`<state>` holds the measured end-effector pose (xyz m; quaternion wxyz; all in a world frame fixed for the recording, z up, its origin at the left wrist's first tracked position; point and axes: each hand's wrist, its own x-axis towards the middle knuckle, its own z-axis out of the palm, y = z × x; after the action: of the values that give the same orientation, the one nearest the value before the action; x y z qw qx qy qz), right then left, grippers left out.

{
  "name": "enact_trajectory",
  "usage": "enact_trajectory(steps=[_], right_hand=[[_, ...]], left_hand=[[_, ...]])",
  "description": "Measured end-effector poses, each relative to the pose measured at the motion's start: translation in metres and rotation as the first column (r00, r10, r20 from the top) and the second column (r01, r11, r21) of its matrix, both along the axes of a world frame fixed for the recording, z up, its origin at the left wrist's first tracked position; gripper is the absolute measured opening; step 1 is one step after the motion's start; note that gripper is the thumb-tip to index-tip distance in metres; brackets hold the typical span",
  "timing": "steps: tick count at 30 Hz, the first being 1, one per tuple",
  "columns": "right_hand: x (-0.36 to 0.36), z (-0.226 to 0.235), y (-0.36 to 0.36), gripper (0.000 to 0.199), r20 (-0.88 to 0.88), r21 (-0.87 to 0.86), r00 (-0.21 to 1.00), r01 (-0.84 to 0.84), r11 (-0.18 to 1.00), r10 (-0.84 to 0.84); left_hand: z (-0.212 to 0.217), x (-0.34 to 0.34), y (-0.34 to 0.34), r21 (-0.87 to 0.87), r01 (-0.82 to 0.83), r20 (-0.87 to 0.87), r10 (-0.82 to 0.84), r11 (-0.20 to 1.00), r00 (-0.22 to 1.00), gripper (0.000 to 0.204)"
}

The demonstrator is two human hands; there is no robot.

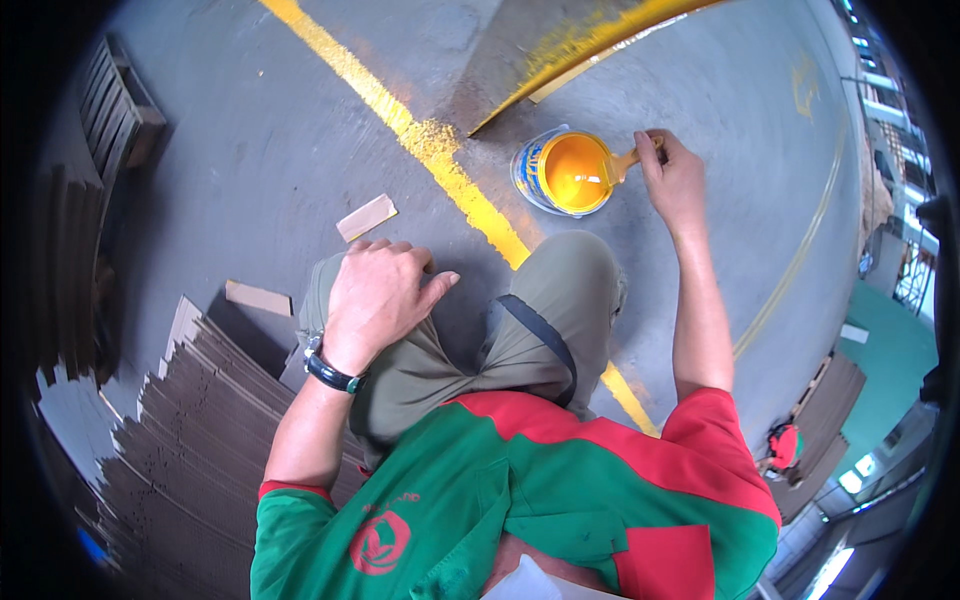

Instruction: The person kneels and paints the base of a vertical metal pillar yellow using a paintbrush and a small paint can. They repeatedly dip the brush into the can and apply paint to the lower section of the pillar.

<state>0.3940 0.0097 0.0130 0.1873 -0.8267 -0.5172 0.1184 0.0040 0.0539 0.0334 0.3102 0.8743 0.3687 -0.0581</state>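
Observation:
My right hand (673,182) is closed round the handle of a paintbrush (624,162). The brush's head is at the right side of a small bucket (528,172), over or in its yellow paint (575,172); how deep it reaches I cannot tell. The bucket stands on the grey floor, just right of a yellow painted line (462,190). My left hand (378,292) lies on my left knee with its thumb apart from the fingers, holding nothing. A watch (330,372) is on that wrist.
A yellow-edged panel (590,52) stands just beyond the bucket. Two cardboard pieces (366,217) (258,298) lie left of the line. Cardboard stacks (200,450) are at the lower left, a wooden pallet (118,110) at the far left. Another person (785,447) is at the right.

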Motion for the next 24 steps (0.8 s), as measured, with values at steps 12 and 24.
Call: enact_trajectory(steps=[12,24], right_hand=[[-0.011,0.029,-0.019,0.036,-0.152,0.078,0.967,0.22,0.972,-0.207],[-0.017,0.018,-0.053,0.036,-0.689,0.04,0.566,0.652,0.757,-0.452]], left_hand=[[-0.05,-0.098,0.041,-0.85,-0.269,0.077,0.613,0.452,0.786,0.037],[-0.331,-0.101,0.03,0.147,-0.485,-0.286,0.506,0.862,0.814,0.041]])
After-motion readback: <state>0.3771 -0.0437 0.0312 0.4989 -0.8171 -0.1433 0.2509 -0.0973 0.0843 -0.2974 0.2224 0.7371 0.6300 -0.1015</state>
